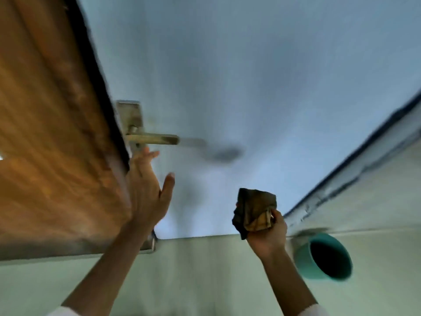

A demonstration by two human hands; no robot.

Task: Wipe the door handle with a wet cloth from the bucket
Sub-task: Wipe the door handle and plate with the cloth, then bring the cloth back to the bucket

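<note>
While the frame is smeared by motion blur, the main items read clearly enough. A brown wooden door (pixel 52 137) fills the left side of the frame, its dark edge running diagonally from top centre-left down toward the middle. On that edge sits a dull metal backplate (pixel 132 117) carrying a brass-coloured lever door handle (pixel 157 139), which juts rightward at centre-left and throws a blurred shadow on the pale blue wall (pixel 250 76) behind.

Left hand (pixel 145 192): spread wide, palm flat toward the door edge, fingers straight, thumb splayed to the right. Nothing gripped. Fingertips lie just below the lever; contact with the door or plate cannot be judged through the blur.

Right hand (pixel 268 233): lower right of centre, fingers curled tight round a crumpled dark brown and tan cloth (pixel 255 210). The cloth bunches upward out of the fist, well apart from the handle, lower and to the right of it. Whether it is wet cannot be told.

Round teal plastic bucket (pixel 323 258): lower right, standing on the pale greenish floor (pixel 205 281) just right of the right wrist; interior dark, contents not readable.

White sleeve cuffs (pixel 312 311) show at the bottom edge on both forearms.
</note>
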